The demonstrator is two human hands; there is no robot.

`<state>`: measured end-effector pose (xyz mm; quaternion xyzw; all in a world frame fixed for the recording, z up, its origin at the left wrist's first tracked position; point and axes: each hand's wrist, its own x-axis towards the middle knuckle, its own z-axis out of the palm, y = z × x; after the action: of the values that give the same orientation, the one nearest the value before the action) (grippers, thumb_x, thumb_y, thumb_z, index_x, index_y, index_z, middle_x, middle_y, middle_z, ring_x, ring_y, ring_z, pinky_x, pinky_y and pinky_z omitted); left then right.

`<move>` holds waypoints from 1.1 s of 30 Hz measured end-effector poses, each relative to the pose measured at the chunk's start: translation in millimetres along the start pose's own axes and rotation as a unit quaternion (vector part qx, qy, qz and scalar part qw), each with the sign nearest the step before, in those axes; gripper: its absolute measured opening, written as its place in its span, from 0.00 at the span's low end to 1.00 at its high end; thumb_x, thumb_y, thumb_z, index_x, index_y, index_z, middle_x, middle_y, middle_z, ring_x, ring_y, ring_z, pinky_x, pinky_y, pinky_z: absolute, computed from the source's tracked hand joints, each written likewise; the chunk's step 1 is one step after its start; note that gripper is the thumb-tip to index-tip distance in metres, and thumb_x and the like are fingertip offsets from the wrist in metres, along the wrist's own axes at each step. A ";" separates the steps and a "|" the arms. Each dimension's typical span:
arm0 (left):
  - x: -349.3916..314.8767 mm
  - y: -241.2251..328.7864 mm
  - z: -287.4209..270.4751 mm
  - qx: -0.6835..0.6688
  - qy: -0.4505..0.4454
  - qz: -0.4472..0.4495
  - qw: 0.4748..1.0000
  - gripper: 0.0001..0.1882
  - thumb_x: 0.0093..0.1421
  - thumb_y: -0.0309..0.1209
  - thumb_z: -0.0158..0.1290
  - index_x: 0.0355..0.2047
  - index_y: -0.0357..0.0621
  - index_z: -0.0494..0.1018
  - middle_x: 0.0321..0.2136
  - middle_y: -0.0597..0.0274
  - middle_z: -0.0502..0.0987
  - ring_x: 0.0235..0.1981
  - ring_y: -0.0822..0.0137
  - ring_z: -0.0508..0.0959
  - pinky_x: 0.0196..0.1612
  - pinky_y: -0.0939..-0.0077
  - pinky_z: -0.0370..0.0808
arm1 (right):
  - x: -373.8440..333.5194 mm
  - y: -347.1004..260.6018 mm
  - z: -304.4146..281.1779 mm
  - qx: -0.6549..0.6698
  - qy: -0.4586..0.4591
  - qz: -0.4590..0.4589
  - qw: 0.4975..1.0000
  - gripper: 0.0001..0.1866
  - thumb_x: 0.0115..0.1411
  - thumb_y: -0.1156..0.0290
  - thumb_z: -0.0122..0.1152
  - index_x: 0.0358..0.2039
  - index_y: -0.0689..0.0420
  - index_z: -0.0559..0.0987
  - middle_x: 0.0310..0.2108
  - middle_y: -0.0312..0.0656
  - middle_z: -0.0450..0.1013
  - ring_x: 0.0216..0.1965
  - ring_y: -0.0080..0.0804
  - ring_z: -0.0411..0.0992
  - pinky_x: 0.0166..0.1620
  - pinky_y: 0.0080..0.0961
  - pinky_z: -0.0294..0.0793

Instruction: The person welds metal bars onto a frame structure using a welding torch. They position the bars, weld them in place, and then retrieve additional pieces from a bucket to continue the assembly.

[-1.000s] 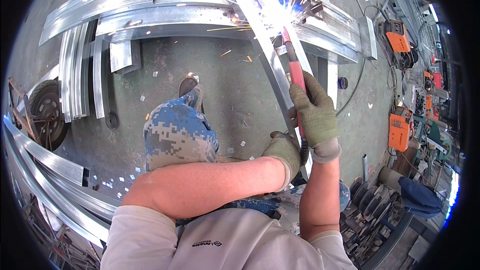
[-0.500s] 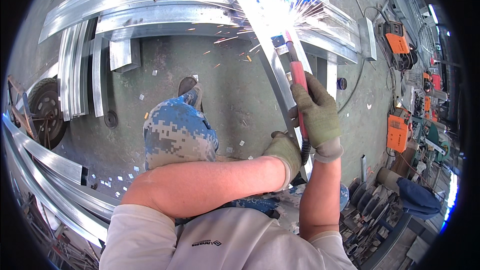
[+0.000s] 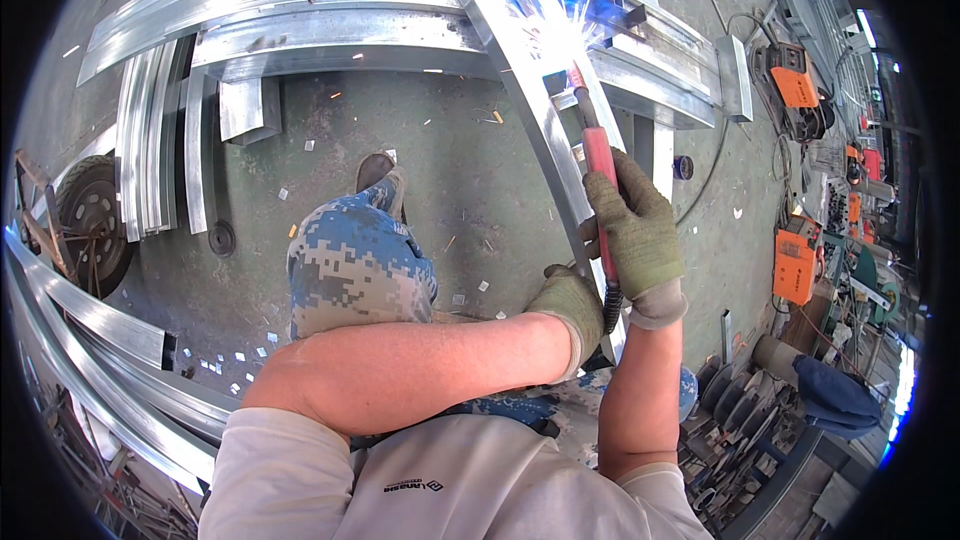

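Right gloved hand (image 3: pixel 640 230) wrapped around red welding torch (image 3: pixel 598 152), its tip by sparks (image 3: pixel 580 28) far along metal frame (image 3: pixel 537 105), left gloved hand (image 3: pixel 566 304) at frame's near part, its grip unclear

The right forearm (image 3: pixel 645 370) points to 12 o'clock; the gloved right hand (image 3: pixel 640 230) curls closed, leaning toward 11. The left forearm (image 3: pixel 460 352) reaches across toward 3 o'clock; the gloved left hand (image 3: pixel 567 305) sits at the right one's 7 o'clock, its grip hidden from view.

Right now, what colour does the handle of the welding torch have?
The welding torch handle is red, seen best in the head view.
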<state>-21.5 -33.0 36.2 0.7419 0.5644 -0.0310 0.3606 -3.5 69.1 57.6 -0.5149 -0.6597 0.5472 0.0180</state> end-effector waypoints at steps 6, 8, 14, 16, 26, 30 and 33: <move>-0.4 0.4 1.4 0.003 0.017 -0.007 1.000 0.19 0.59 0.36 0.64 0.51 0.49 0.83 0.48 0.60 0.83 0.48 0.57 0.83 0.44 0.58 0.75 | 1.5 -1.1 0.7 0.001 -0.004 0.000 1.000 0.31 0.71 0.62 0.66 0.71 0.57 0.72 0.34 0.37 0.77 0.24 0.19 0.71 0.25 0.21 0.70; 0.3 1.9 3.4 0.003 0.023 -0.014 1.000 0.19 0.59 0.36 0.64 0.52 0.49 0.83 0.49 0.61 0.83 0.48 0.57 0.83 0.44 0.59 0.75 | -3.1 -5.5 3.8 -0.015 -0.001 0.000 1.000 0.32 0.70 0.62 0.66 0.71 0.57 0.72 0.36 0.38 0.77 0.25 0.19 0.71 0.25 0.21 0.69; -3.4 -0.2 -2.7 0.021 0.003 0.005 1.000 0.21 0.59 0.37 0.65 0.54 0.51 0.83 0.51 0.61 0.82 0.50 0.57 0.83 0.48 0.59 0.76 | -5.0 -2.7 6.5 -0.029 0.002 -0.002 1.000 0.32 0.70 0.62 0.65 0.72 0.57 0.71 0.38 0.38 0.76 0.26 0.19 0.70 0.26 0.21 0.69; -4.5 -0.3 -2.7 0.028 0.007 0.003 1.000 0.21 0.59 0.37 0.65 0.54 0.51 0.83 0.52 0.61 0.82 0.50 0.57 0.83 0.49 0.59 0.76 | -4.6 -2.7 5.1 -0.022 0.004 0.000 1.000 0.32 0.70 0.62 0.65 0.72 0.57 0.71 0.37 0.38 0.76 0.26 0.19 0.70 0.26 0.21 0.69; 3.0 1.8 5.3 0.008 0.015 -0.006 1.000 0.24 0.55 0.40 0.69 0.52 0.51 0.84 0.51 0.61 0.82 0.49 0.56 0.83 0.46 0.60 0.76 | -4.2 -3.2 4.1 -0.019 0.003 0.005 1.000 0.33 0.70 0.62 0.65 0.72 0.57 0.70 0.37 0.38 0.76 0.26 0.19 0.70 0.26 0.21 0.69; -2.2 0.3 -1.5 0.014 0.005 0.002 1.000 0.29 0.49 0.42 0.74 0.52 0.51 0.84 0.51 0.61 0.82 0.50 0.57 0.83 0.47 0.60 0.76 | -6.5 -2.7 6.5 -0.030 0.002 0.001 1.000 0.33 0.70 0.62 0.65 0.72 0.57 0.71 0.37 0.38 0.76 0.26 0.19 0.70 0.27 0.21 0.69; -3.6 0.4 -4.0 0.021 -0.007 0.008 1.000 0.31 0.47 0.42 0.74 0.53 0.51 0.83 0.51 0.60 0.82 0.51 0.56 0.82 0.47 0.60 0.76 | -6.4 1.9 6.9 -0.027 0.002 -0.007 1.000 0.33 0.70 0.61 0.66 0.72 0.57 0.71 0.36 0.37 0.76 0.26 0.19 0.70 0.27 0.21 0.69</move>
<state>-23.9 -33.8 40.9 0.7536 0.5550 -0.0449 0.3495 -3.2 59.6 56.8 -0.5117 -0.6773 0.5285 0.0089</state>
